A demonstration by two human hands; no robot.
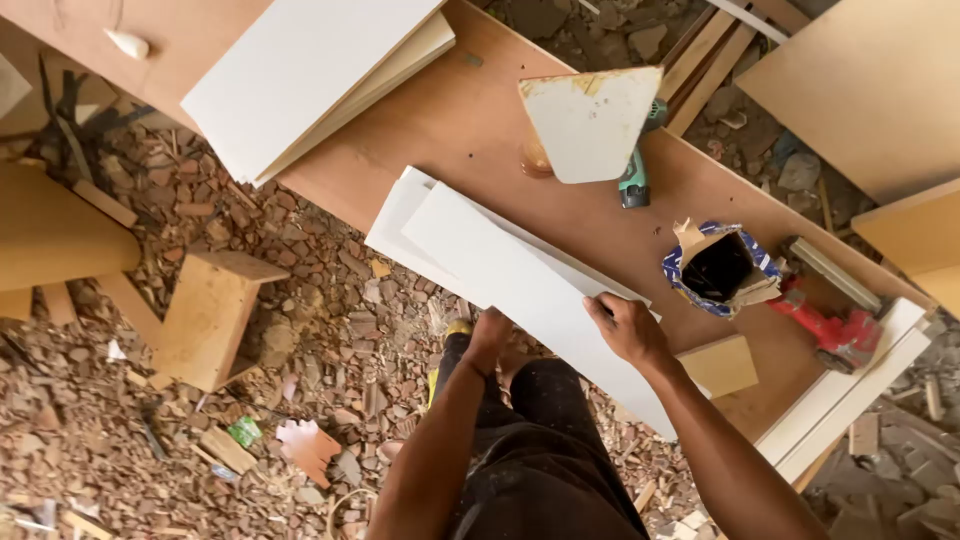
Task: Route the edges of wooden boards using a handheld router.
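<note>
A worker's left hand [490,333] grips the near long edge of a white board [520,290], fingers curled under it, while the right hand [625,330] lies on top, fingers closed over the far edge. The board rests on a second white board [395,215] atop a brown table [470,120], its near end overhanging the rubble floor [300,300]. Its long axis runs from ten o'clock, where the far end points, to four o'clock. Handling it well likely means keeping both hands spread and the edges aligned with the board beneath. At one o'clock sit a torn box [718,268], a green drill [635,180] and a red tool [835,330].
</note>
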